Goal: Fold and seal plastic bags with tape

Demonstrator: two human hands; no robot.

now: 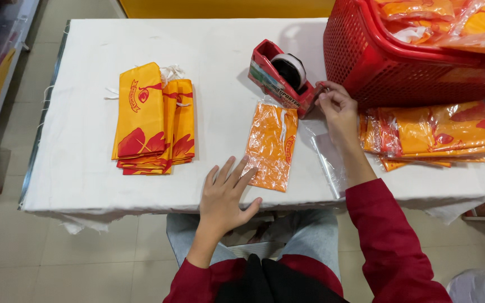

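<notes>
The left hand lies nearest, fingers spread flat, their tips pinning the near corner of the bagged pouch on the table so it cannot slide. The right hand reaches to the red dispenser, fingertips pinched at its cutter end, seemingly on tape. Unbagged pouches lie stacked left; the basket stands right.

Head view, steeply down, close over table

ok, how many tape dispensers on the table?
1. The red tape dispenser sits at the table's far side beside the red basket, right hand at its front end. None hidden that I can see.
</notes>
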